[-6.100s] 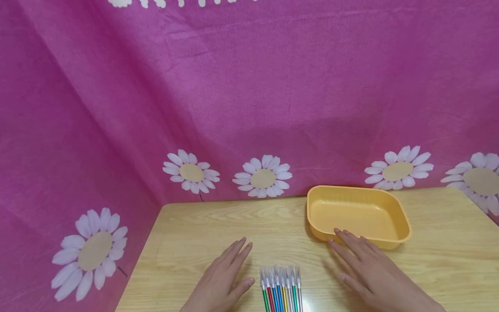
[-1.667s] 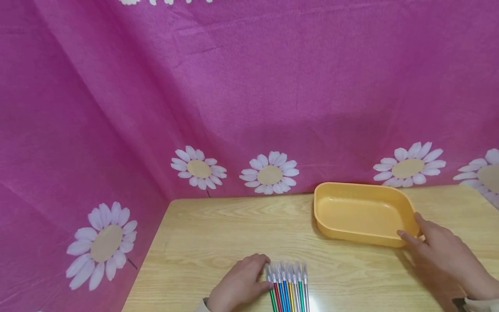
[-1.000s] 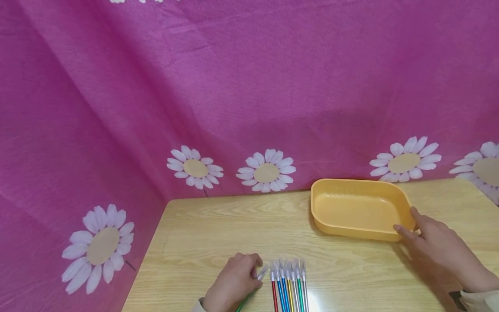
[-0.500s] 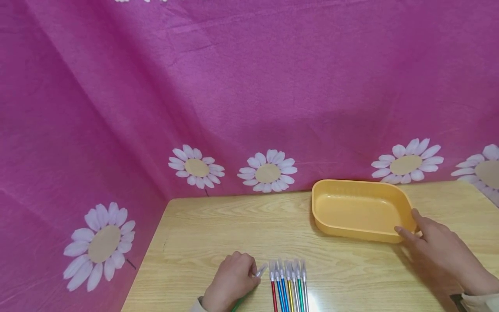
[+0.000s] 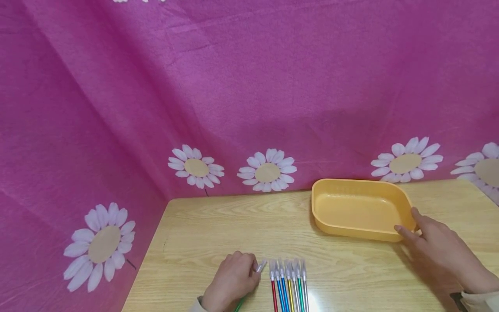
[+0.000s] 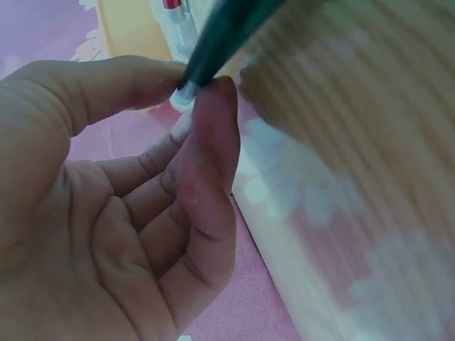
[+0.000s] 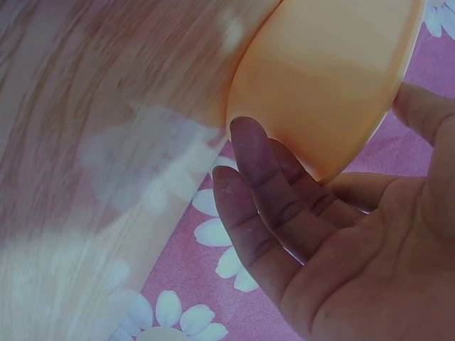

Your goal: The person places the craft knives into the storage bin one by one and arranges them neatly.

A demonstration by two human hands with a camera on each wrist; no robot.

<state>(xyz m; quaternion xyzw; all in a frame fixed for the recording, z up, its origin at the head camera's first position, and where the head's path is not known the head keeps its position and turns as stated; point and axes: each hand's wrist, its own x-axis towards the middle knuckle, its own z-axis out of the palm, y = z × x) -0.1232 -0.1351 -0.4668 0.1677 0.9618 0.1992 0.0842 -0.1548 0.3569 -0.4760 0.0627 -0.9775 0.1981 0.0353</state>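
Observation:
My left hand (image 5: 233, 279) pinches a green craft knife (image 6: 234, 35) between thumb and index finger, near its clear cap (image 5: 262, 265). The knife slants beside the left end of a row of craft knives (image 5: 289, 290) with red, blue, yellow, silver and green handles. Most of its handle is hidden by the hand in the head view. My right hand (image 5: 444, 247) holds the right end of a yellow plastic tray (image 5: 358, 232), thumb at the rim and fingers against the outer wall. The tray's inside is bare.
The light wood table (image 5: 202, 229) meets a pink cloth (image 5: 273, 86) printed with white daisies at the back and left. The yellow tray stands near the back edge, right of the knives.
Both hands were spread over the table at first. My right hand took the tray's right end; my left drew the green craft knife leftward from the row and tilted it. Lately both are nearly still.

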